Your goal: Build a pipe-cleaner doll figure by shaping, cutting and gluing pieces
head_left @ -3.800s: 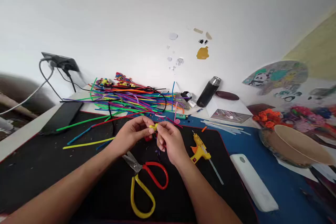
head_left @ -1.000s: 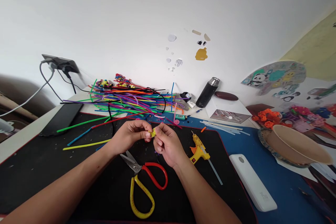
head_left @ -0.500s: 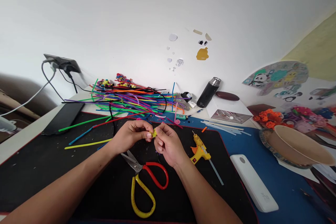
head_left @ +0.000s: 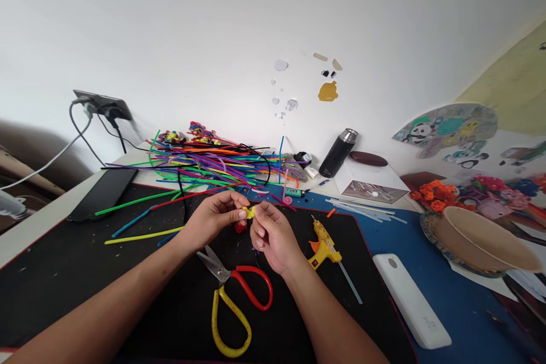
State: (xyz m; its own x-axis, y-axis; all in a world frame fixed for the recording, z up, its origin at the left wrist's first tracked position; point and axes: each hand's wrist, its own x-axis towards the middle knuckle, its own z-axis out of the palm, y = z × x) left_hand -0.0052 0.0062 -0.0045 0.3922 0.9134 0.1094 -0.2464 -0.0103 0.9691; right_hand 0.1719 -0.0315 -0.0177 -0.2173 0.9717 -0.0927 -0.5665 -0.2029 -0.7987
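A small yellow fuzzy piece (head_left: pixel 249 212) is pinched between my two hands above the black mat (head_left: pixel 170 301). My left hand (head_left: pixel 217 216) grips its left side with thumb and fingers. On its right side, my right hand (head_left: pixel 273 233) holds it with thumb and curled fingers. Something red (head_left: pixel 240 228) shows just under the yellow piece, partly hidden by my left hand. Scissors (head_left: pixel 220 273) with one red and one yellow handle lie below my hands, blades apart. A yellow glue gun (head_left: pixel 325 243) with a clear stick rests to the right.
Behind my hands lies a heap of colored pipe cleaners (head_left: pixel 213 162). A black flask (head_left: pixel 338 153) leans near a white box (head_left: pixel 371 182). To the right are a white power bank (head_left: pixel 412 300) and a large bowl (head_left: pixel 486 239). A phone (head_left: pixel 102 194) lies at the left.
The yellow piece has risen slightly and more of it shows between my fingers. The red thing beneath it has come into sight. The camera view has shifted slightly.
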